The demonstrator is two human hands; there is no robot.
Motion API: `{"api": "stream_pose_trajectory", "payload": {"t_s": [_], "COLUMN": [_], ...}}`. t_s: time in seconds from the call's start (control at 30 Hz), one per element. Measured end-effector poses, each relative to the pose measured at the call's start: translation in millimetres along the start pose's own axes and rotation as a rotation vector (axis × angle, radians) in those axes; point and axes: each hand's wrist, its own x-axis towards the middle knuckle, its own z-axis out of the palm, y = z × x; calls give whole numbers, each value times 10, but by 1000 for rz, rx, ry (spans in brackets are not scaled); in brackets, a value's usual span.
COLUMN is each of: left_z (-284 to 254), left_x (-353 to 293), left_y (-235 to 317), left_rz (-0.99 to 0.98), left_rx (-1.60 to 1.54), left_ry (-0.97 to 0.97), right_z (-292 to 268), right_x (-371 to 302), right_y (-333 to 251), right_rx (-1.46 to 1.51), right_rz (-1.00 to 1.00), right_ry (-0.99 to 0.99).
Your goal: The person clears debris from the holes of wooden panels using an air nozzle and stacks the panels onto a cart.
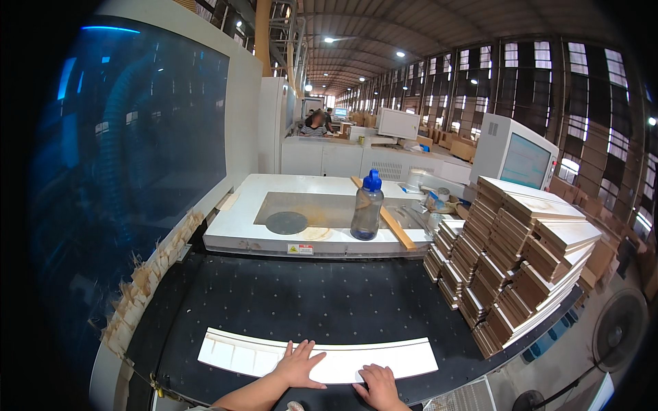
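Observation:
A long white board lies across the black table in front of me, its far side edged by a narrow raised strip. My left hand rests flat on the middle of it, fingers spread and open. Farther right, my right hand touches the board's near edge. Its fingers are slightly bent over the top face and the thumb is apart; I see no grip around the board.
The black tabletop is dotted with small holes. Tall stacks of boards stand at the right. Behind are a white machine bed, a blue-capped bottle and a wooden strip. A dark-windowed machine borders the left; a fan stands right.

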Motion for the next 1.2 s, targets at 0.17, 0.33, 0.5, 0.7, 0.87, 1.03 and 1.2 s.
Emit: {"api": "stream_pose_trajectory", "payload": {"t_s": [0.17, 0.33, 0.5, 0.7, 0.87, 1.03, 1.2], "left_z": [11, -51, -49, -26, -2, -4, -18], "left_x": [109, 119, 62, 72, 41, 2, 23], "left_y": [-15, 0, -52, -50, -59, -64, -62], "left_rz": [15, 16, 32, 79, 63, 49, 62], "left_rx": [-36, -63, -103, -138, -134, -163, -177], "left_ry": [-2, -16, 67, 177, 156, 169, 147], "right_z": [15, 9, 9, -70, -43, -16, -10], "right_x": [-49, -51, 12, 51, 68, 56, 52], "right_y": [-2, -22, -48, -99, -128, -96, -91], "right_rx": [-30, -52, -30, -24, -28, -1, -32], "right_rz": [28, 49, 38, 39, 26, -13, -16], "right_ry": [-6, -33, -56, -18, -38, -39, -40]}}
